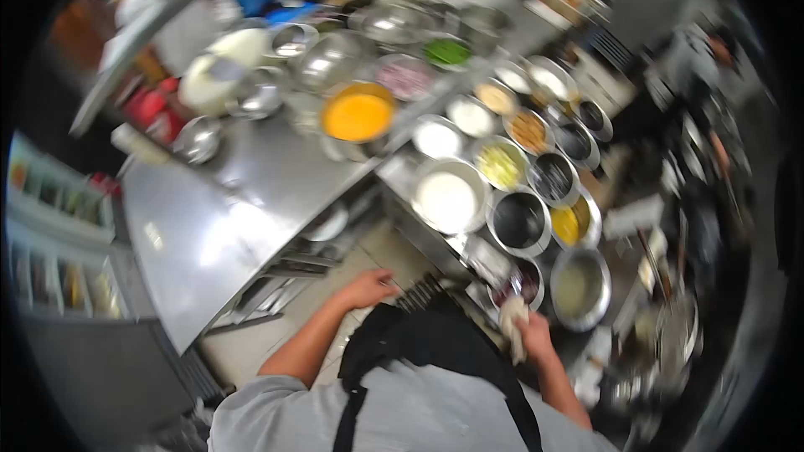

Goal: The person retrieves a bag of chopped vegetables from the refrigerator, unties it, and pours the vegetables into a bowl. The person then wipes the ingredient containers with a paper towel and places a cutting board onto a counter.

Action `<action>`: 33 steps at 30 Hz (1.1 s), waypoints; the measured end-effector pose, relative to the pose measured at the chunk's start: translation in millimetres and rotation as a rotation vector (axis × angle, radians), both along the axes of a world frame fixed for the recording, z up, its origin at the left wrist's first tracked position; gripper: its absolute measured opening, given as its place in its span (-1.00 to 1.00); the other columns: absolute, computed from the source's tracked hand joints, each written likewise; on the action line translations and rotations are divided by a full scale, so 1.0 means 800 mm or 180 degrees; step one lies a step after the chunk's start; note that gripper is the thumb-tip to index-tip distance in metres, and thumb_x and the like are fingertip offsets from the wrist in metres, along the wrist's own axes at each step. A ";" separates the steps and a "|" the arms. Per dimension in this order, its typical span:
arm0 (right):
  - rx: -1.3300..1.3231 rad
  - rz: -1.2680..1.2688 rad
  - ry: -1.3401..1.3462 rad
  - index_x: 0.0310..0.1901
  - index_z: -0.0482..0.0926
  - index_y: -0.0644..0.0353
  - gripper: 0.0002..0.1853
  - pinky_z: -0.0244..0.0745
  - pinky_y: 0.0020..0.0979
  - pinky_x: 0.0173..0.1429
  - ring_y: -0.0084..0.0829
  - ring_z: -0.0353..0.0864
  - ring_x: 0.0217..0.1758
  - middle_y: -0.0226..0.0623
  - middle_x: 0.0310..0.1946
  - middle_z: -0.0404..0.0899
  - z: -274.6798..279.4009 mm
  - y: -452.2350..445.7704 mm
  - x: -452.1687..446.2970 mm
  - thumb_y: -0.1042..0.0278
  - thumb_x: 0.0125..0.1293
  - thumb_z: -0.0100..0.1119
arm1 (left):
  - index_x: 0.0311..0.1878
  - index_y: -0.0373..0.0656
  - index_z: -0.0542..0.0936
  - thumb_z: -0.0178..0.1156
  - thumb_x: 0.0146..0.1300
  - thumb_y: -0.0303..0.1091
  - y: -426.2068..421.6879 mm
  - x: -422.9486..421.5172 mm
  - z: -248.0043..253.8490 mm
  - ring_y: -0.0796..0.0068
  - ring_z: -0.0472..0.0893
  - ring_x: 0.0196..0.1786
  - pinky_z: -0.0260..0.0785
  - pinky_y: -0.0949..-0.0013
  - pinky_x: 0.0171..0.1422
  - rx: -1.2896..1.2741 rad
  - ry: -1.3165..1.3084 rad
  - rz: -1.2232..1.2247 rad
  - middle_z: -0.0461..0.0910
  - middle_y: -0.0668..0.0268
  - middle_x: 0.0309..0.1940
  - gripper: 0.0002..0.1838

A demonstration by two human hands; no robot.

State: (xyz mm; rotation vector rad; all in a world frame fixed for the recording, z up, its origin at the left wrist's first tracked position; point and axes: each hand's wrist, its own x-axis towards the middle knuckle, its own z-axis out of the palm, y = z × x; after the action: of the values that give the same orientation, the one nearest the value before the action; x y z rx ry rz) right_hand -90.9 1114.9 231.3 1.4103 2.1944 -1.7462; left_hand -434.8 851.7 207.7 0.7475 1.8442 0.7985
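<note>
Cloth (512, 328), tan and bunched up, was in the right hand (536, 336).
It was right by a pot (538, 278) of dark red food. The left hand (368, 288) was over the tile floor (387, 249); I could not tell its grip.

Shows beige on the cloth (512, 325), orange in one bowl (325, 110), black on the apron (419, 335), grey on the shirt (414, 410).
</note>
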 end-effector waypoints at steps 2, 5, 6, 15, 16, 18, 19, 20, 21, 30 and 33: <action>-0.0604 0.0126 0.0709 0.08 0.58 0.30 -0.66 0.44 -0.36 0.18 -0.43 0.60 0.01 -0.25 -0.05 0.66 0.009 -0.016 -0.063 0.43 0.28 0.17 | 0.21 -0.39 0.46 0.31 0.20 -0.09 -0.004 0.015 0.018 0.26 0.62 0.03 0.44 0.28 0.17 0.0045 0.0056 0.0212 0.60 0.01 0.05 -0.36; -0.0642 0.0753 0.1645 0.21 0.43 0.33 -0.55 0.38 -0.36 0.25 -0.41 0.52 0.13 -0.19 0.05 0.59 0.020 -0.034 -0.197 0.37 0.32 0.17 | 0.21 -0.37 0.46 0.31 0.18 -0.02 -0.006 0.019 0.053 0.16 0.63 -0.01 0.44 0.26 0.13 0.0243 0.0258 0.0706 0.64 0.01 -0.08 -0.32; -0.0511 0.1258 0.1574 0.23 0.41 0.32 -0.52 0.37 -0.36 0.25 -0.38 0.51 0.16 -0.15 0.07 0.57 0.035 -0.043 -0.246 0.31 0.32 0.18 | 0.23 -0.35 0.44 0.31 0.18 -0.05 -0.004 0.015 0.091 0.11 0.60 0.07 0.41 0.23 0.22 0.0115 0.0361 0.1226 0.61 -0.04 -0.02 -0.32; -0.1862 0.1420 0.1877 0.41 0.17 0.27 -0.26 0.39 -0.29 0.25 -0.24 0.45 0.25 0.04 0.27 0.38 0.153 -0.203 -0.569 0.09 0.31 0.19 | 0.12 -0.22 0.53 0.35 0.11 -0.27 -0.068 -0.250 0.427 0.04 0.54 0.12 0.36 0.15 0.22 0.1940 0.5303 0.2214 0.57 0.05 0.05 -0.50; -0.1472 0.1412 0.1428 0.45 0.06 0.28 -0.15 0.32 -0.28 0.32 -0.18 0.37 0.33 0.08 0.34 0.28 0.148 -0.209 -0.583 0.02 0.28 0.21 | 0.07 -0.26 0.54 0.34 0.12 -0.27 -0.074 -0.285 0.466 0.04 0.54 0.11 0.36 0.15 0.21 0.2035 0.5484 0.2115 0.57 0.02 0.03 -0.54; -0.0426 0.1816 0.1083 0.49 -0.07 0.33 0.05 0.13 -0.26 0.48 -0.08 0.18 0.49 0.19 0.44 0.10 0.122 -0.215 -0.595 -0.15 0.18 0.26 | 0.05 -0.30 0.55 0.25 0.22 -0.08 -0.091 -0.365 0.519 0.02 0.53 0.13 0.33 0.15 0.25 0.1719 0.6379 0.1836 0.57 0.00 0.04 -0.50; -0.0086 0.2170 0.0924 0.44 0.08 0.38 -0.03 0.09 -0.26 0.50 -0.06 0.15 0.50 0.17 0.43 0.13 0.118 -0.213 -0.581 -0.14 0.20 0.25 | 0.07 -0.31 0.56 0.17 0.26 0.05 -0.096 -0.400 0.530 -0.01 0.51 0.16 0.33 0.14 0.26 0.1151 0.7006 0.1756 0.56 -0.03 0.07 -0.43; 0.0409 0.2605 0.0834 0.36 0.26 0.39 -0.14 0.31 -0.28 0.37 -0.11 0.38 0.37 0.07 0.31 0.35 0.087 -0.207 -0.577 -0.09 0.19 0.28 | 0.07 -0.31 0.56 0.14 0.28 0.08 -0.097 -0.420 0.532 -0.02 0.51 0.16 0.34 0.14 0.25 0.0386 0.6156 0.1920 0.55 -0.04 0.08 -0.42; -0.0832 0.2432 0.0462 0.28 0.38 0.36 -0.34 0.49 -0.28 0.16 -0.27 0.53 0.21 -0.11 0.15 0.52 0.104 -0.205 -0.561 0.10 0.27 0.28 | 0.07 -0.31 0.56 0.12 0.29 0.10 -0.098 -0.436 0.534 -0.03 0.51 0.16 0.35 0.14 0.24 -0.0325 0.5261 0.2023 0.55 -0.05 0.08 -0.40; -0.1463 0.1433 0.1663 0.31 0.36 0.25 -0.49 0.53 -0.42 0.04 -0.44 0.57 0.08 -0.27 0.11 0.52 0.158 -0.145 -0.478 0.38 0.35 0.19 | 0.12 -0.16 0.59 0.14 0.06 -0.61 -0.032 -0.241 0.393 0.11 0.63 0.08 0.43 0.27 0.19 0.2789 0.4215 0.1319 0.64 0.07 0.01 -0.52; -0.0051 0.0662 0.2627 0.37 0.28 0.23 -0.44 0.48 -0.42 0.13 -0.43 0.47 0.21 -0.24 0.26 0.38 0.191 -0.145 -0.446 0.43 0.36 0.16 | 0.15 -0.22 0.55 0.11 0.36 -0.37 0.016 -0.165 0.320 0.24 0.63 0.06 0.42 0.29 0.11 0.2736 0.1742 0.1455 0.62 0.07 0.04 -0.67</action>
State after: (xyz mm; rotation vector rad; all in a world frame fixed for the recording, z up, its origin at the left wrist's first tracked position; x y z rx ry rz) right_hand -447.6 999.1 384.2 0.4262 2.4908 -2.5406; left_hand -567.0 864.5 464.0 1.1702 2.1732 1.8986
